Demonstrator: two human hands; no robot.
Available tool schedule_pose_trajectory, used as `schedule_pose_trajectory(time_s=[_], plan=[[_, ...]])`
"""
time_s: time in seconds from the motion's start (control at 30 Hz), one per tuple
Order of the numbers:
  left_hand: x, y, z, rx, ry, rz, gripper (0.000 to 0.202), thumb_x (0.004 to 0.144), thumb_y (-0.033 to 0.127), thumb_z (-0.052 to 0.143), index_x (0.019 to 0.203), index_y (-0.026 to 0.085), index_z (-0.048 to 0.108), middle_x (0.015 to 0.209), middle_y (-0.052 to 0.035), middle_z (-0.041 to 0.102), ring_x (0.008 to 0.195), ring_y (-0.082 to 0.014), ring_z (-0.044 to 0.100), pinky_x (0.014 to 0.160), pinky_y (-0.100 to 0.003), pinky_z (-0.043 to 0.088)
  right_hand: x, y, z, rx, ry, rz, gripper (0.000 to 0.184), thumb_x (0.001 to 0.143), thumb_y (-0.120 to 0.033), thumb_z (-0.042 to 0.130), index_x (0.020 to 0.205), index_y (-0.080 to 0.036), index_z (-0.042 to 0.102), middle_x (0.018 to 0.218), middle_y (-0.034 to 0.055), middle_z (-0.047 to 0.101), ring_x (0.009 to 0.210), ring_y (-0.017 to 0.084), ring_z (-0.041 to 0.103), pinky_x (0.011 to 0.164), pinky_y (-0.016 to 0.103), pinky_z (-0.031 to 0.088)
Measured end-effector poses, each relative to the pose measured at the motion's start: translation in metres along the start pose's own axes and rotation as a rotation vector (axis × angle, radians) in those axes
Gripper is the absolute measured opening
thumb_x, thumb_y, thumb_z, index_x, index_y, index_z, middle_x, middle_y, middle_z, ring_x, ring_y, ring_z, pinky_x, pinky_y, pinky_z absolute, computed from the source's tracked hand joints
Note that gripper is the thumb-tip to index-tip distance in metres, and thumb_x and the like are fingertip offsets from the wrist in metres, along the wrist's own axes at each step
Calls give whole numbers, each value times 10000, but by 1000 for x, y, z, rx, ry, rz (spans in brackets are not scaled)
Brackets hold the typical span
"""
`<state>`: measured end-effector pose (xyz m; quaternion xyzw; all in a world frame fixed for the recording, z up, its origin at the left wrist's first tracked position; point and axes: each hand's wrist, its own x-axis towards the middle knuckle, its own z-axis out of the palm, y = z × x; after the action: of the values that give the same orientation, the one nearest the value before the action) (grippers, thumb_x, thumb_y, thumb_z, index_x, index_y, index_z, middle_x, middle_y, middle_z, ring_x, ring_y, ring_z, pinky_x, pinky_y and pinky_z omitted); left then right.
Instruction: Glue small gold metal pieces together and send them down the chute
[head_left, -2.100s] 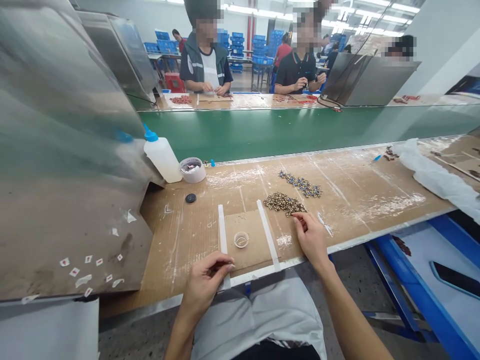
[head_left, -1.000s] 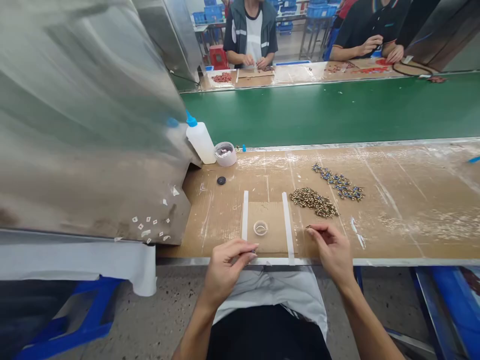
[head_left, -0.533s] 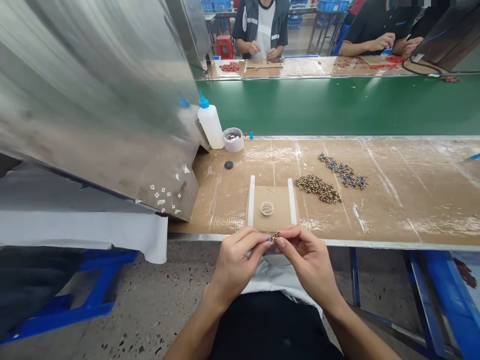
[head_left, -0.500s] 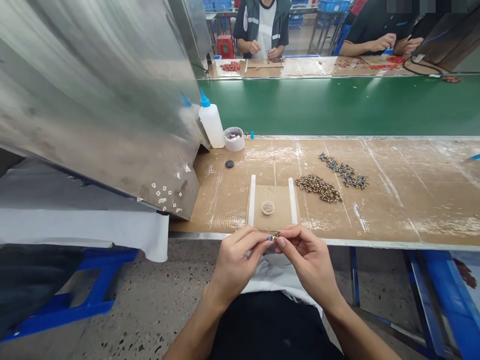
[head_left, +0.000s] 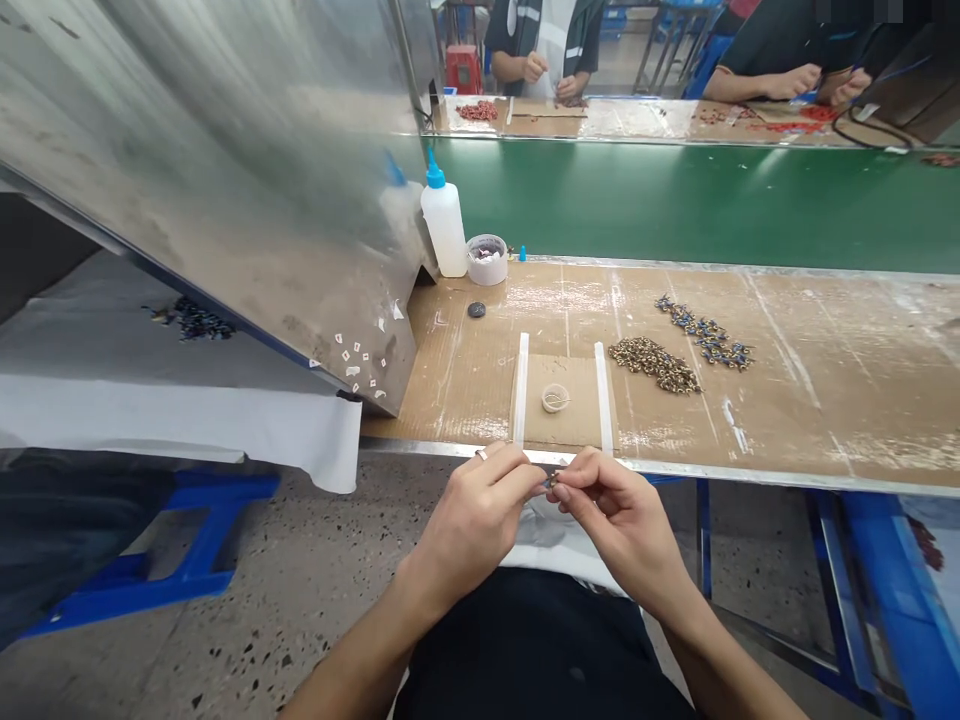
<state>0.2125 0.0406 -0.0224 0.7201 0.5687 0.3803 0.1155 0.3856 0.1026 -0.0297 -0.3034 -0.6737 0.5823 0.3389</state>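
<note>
In front of the table's near edge, my left hand (head_left: 480, 510) and my right hand (head_left: 622, 515) meet fingertip to fingertip. Both are closed in a pinch on one small brass-coloured piece (head_left: 553, 480), with a bit of blue at its left end. Fingers cover most of it, so its exact kind is hidden. Just beyond lies a cardboard pad (head_left: 544, 430) between two white tape strips, with a small clear cup (head_left: 556, 398) on it. To the right are a pile of brass-coloured pieces (head_left: 652, 364) and a looser group of blue-and-brass pieces (head_left: 709, 335).
A white squeeze bottle (head_left: 445, 230) with a blue tip, a tape roll (head_left: 487, 262) and a dark round lid (head_left: 476, 310) stand at the back left. A metal housing (head_left: 300, 230) borders the left side. Past the green belt (head_left: 675, 200), two people work with their hands.
The view has shifted left and slightly downward, bringing a dark pile on the left cloth into sight. My left hand has rolled over, its fingers now covering more of the piece.
</note>
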Motion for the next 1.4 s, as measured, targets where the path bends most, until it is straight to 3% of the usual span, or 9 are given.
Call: schedule_pose_trajectory(time_s=[0.2, 0.4, 0.57, 0.87, 1.03, 1.2, 1.4], plan=[[3, 3, -8, 108, -40, 83, 255, 951, 105, 448, 750, 145, 601, 692, -16, 536, 640, -135, 465, 600, -259, 376, -1, -1, 2, 8, -30, -40, 187, 953, -246, 600, 791, -179, 536, 781, 13, 492, 693, 138, 519, 627, 254, 444], [7, 10, -18, 165, -139, 69, 273, 930, 83, 432, 706, 149, 574, 671, -12, 518, 587, -134, 450, 560, -269, 349, -2, -6, 1, -115, -64, -59, 218, 971, -234, 553, 766, -183, 500, 761, 12, 497, 676, 139, 510, 618, 260, 428], [9, 8, -21, 130, -206, 62, 269, 926, 77, 434, 711, 155, 576, 680, -10, 515, 582, -135, 454, 544, -272, 338, 1, -3, -1, -92, -135, -46, 199, 979, -221, 531, 784, -182, 534, 765, 16, 520, 686, 145, 538, 631, 270, 447], [11, 1, -22, -80, -191, -26, 157, 964, 151, 484, 891, 161, 622, 799, -30, 575, 731, -152, 535, 653, -263, 427, 7, -3, 2, 217, -68, 32, 137, 958, -233, 597, 834, -185, 561, 840, 23, 541, 723, 134, 552, 663, 254, 481], [14, 1, -18, -251, -112, -100, 136, 964, 176, 523, 1021, 178, 646, 878, -38, 618, 778, -143, 582, 705, -260, 476, 10, -2, 0, 260, -11, 40, 107, 944, -250, 626, 864, -185, 598, 888, 36, 560, 767, 140, 571, 697, 249, 504], [18, 0, -11, -267, -69, -85, 145, 963, 155, 514, 986, 167, 656, 860, -43, 620, 765, -141, 584, 690, -259, 476, 12, 0, -3, 247, 10, 20, 103, 945, -251, 626, 872, -187, 592, 902, 38, 551, 779, 141, 562, 700, 246, 494], [26, -5, -9, -168, -112, 17, 173, 954, 111, 501, 896, 143, 660, 754, -20, 564, 664, -115, 517, 611, -239, 420, 13, 1, -9, 179, 3, -13, 119, 953, -216, 610, 846, -191, 564, 832, 18, 502, 740, 135, 522, 665, 246, 441]])
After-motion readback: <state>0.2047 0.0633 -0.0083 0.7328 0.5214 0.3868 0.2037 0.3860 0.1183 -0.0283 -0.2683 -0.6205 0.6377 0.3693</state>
